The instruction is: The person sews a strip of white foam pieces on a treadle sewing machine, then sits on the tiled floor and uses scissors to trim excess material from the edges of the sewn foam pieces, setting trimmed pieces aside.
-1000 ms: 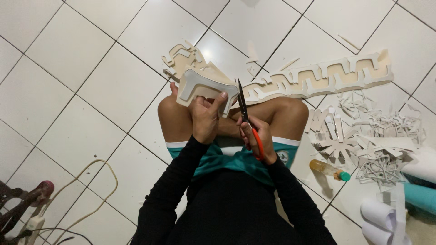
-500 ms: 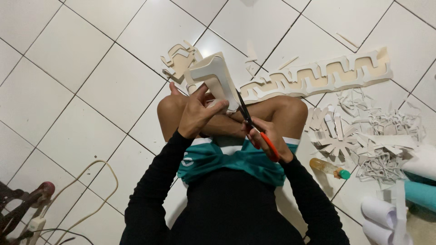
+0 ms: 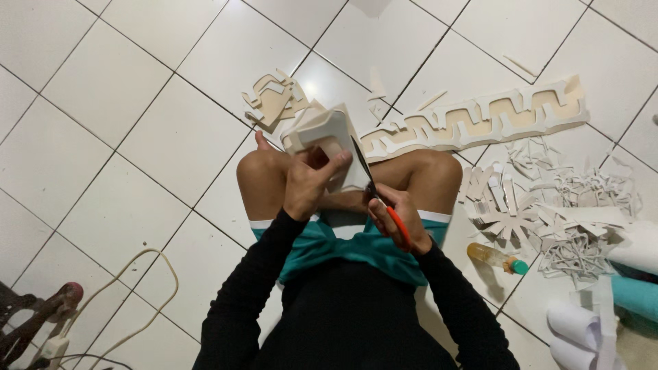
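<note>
At the far left, a cream cord (image 3: 147, 274) is looping over the white tiled floor (image 3: 103, 89), well apart from the person's knees and leaving bare tiles open on that side. Moving in, the left hand (image 3: 310, 186) is gripping a cream foam piece (image 3: 322, 137) above the crossed legs, fingers wrapped over its near edge and thumb behind, so the piece is standing tilted and leaning away from the body. Its long side is running up and away from the hands, towards a small pile of cut foam shapes (image 3: 274, 101) lying just beyond the left knee. Just to the right, the scissors (image 3: 370, 188) are pointing up along the right edge of the foam piece, blades touching or biting into that edge; how far they are spread is too small to tell. The right hand (image 3: 397, 218) is curling closed around the orange handles, sitting nearer the body than the left hand. Further right, a long zigzag foam strip (image 3: 480, 120) is lying crosswise beyond the right knee, and a heap of grey offcuts (image 3: 555, 205) and a small glue bottle (image 3: 495, 258) are crowding the floor there.
</note>
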The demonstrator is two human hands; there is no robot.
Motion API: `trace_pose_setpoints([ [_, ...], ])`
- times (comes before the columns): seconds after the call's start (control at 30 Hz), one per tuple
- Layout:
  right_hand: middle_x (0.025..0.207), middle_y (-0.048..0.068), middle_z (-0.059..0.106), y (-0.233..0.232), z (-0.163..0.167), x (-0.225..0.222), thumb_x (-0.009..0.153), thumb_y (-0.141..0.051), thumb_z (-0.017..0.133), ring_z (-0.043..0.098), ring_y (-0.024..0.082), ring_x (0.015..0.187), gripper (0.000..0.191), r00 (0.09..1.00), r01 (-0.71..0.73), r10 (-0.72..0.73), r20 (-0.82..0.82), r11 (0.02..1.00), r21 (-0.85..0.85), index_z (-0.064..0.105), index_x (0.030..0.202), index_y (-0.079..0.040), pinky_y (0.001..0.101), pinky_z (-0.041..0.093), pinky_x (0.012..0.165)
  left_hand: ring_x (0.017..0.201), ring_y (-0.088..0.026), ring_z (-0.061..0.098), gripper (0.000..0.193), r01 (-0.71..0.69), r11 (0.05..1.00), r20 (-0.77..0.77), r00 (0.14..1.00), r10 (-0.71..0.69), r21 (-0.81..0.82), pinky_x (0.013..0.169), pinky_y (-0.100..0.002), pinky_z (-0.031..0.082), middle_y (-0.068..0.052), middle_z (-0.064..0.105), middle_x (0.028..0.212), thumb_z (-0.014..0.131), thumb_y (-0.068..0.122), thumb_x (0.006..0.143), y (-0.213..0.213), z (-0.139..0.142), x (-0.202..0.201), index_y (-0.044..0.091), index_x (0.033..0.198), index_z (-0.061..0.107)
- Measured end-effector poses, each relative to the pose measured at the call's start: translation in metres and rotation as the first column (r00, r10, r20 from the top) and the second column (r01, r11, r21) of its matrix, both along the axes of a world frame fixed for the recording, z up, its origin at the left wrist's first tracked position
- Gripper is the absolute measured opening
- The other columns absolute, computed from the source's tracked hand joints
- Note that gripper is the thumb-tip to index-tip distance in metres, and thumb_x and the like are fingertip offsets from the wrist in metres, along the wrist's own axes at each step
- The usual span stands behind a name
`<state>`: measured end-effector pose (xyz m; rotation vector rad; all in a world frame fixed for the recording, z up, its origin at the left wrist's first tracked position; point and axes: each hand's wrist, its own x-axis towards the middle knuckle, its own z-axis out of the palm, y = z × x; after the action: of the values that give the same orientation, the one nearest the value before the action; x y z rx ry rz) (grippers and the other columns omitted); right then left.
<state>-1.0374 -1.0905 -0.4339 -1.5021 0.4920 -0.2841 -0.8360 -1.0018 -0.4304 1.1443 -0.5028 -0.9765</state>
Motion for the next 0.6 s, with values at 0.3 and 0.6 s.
trace_pose_setpoints([
  [0.3,0.050,-0.005,0.049,0.005,-0.001,0.003,0.095,-0.060,0.052,0.042,0.004,0.037,0.055,0.994,0.109,-0.109,-0.002,0.994,0.024,0.067,0.104,-0.007,0.0197,0.031,0.036,0.084,-0.016,0.070,0.044,0.102,0.991,-0.091,0.991,-0.094,0.092,0.076,-0.027,0.058,-0.011,0.073,0.097,0.083,0.020,0.089,-0.004,-0.003,-0.008,-0.012,0.115,0.067],
  [0.6,0.061,-0.004,0.052,-0.002,-0.007,0.001,0.099,-0.051,0.059,0.048,0.004,0.048,0.065,0.998,0.054,-0.054,0.009,0.998,-0.016,0.054,0.140,-0.001,0.0195,0.039,0.043,0.106,-0.017,0.068,0.049,0.002,0.994,-0.448,0.892,-0.050,-0.107,0.092,-0.028,0.058,-0.013,0.068,0.116,0.075,0.008,0.093,-0.016,-0.002,0.014,-0.003,0.138,0.056],
])
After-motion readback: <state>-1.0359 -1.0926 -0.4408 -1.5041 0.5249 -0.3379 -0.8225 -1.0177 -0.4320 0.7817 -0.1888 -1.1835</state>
